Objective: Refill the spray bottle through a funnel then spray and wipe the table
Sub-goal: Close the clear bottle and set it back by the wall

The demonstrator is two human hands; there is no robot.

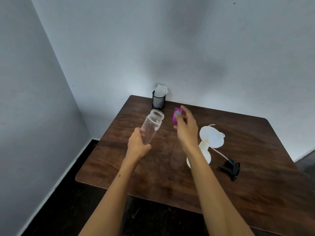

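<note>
Spray bottle (203,151) stands uncapped mid-surface; your left grip (137,145) holds a clear jar (152,127), right grip (185,128) pinches a purple lid (176,116).

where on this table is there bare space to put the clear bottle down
Bare wood lies along the near edge of the table, in front of the left hand gripping the clear bottle, and along the far right side. It is crowded around the white funnel, the black spray head and the mesh cup.
</note>
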